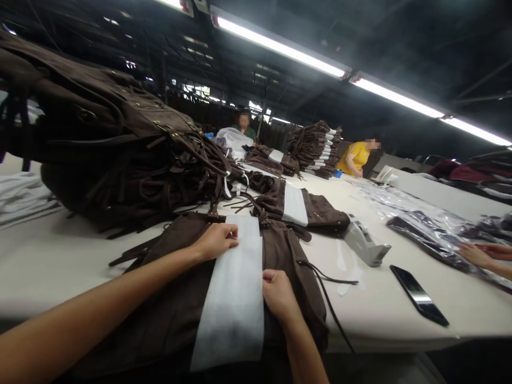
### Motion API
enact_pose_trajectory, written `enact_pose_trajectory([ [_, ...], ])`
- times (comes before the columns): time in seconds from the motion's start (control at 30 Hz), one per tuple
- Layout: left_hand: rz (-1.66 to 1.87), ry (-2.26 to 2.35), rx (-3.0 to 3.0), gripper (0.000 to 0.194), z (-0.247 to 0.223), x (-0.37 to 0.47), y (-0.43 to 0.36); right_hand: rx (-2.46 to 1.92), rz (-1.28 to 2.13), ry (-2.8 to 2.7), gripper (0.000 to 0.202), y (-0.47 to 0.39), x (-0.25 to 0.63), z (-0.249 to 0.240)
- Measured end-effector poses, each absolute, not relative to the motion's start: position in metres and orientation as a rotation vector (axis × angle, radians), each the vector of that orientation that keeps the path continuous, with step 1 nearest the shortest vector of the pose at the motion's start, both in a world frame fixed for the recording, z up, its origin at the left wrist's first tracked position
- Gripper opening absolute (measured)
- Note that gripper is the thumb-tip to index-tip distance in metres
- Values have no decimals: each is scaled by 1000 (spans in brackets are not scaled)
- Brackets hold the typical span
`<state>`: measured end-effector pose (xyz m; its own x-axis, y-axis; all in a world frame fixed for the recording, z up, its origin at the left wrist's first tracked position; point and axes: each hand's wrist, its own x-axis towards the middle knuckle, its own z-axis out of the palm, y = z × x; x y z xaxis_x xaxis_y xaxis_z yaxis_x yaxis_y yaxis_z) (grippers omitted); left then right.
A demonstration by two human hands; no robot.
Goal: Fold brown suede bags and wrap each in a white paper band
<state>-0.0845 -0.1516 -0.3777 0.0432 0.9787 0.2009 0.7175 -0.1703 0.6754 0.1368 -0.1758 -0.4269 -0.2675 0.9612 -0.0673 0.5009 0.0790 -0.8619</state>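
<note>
In front of me a folded dark brown garment (184, 304) lies at the table's near edge, its cords trailing to the right. A wide white paper band (236, 298) runs lengthwise over its middle and hangs toward me. My left hand (218, 241) is closed at the band's upper left part, fingertips curled on it. My right hand (278, 293) pinches the band's right edge, lower down. Just beyond lies another brown garment (324, 210) with a white band (295, 204) around it.
A large heap of brown garments (132, 144) rises at left. A grey tape dispenser (366, 242) and a phone (419, 293) lie at right. A co-worker's hands (480, 255) touch plastic-wrapped garments (424, 240). Farther off are a banded stack (316, 149) and a person in yellow (355, 157).
</note>
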Motion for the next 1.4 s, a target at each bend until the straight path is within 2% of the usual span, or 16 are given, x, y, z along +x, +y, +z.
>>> enact_pose_trajectory([
  [0.13,839,1769,1982,11,-404,-78,-148,-1458,1004,-1824,18,-191,142,-414],
  [0.23,858,1764,2065,10,-413,-76,-154,-1294,827,-1792,19,-216,160,-396],
  [0.37,904,1697,2531,11,-411,-73,-161,-994,629,-2167,17,-246,192,-376],
  [0.43,846,1653,2795,9,-408,-71,-163,-900,446,-2449,31,-252,206,-377],
  [0.53,608,1574,3005,17,-403,-66,-168,-855,209,-2675,55,-253,219,-389],
  [0.7,291,1396,2991,24,-395,-63,-170,-914,0,-2670,64,-256,225,-399],
  [0.77,214,1430,2893,23,-388,-62,-170,-956,-68,-2708,69,-260,229,-398],
  [0.87,42,1475,2796,15,-375,-60,-177,-946,-206,-2745,67,-263,239,-409],
  [0.93,-84,1458,2767,27,-368,-58,-187,-838,-339,-2702,62,-261,248,-427],
  [1.07,-154,1371,2671,72,-365,-62,-218,-581,-540,-2538,56,-251,260,-472],
  [1.17,-113,1332,2530,99,-373,-71,-239,-551,-566,-2448,56,-249,262,-487],
  [1.23,-61,1314,2449,102,-379,-77,-245,-600,-512,-2428,59,-254,258,-483],
  [1.4,72,1272,2365,81,-389,-87,-242,-720,-302,-2415,60,-298,229,-447],
])
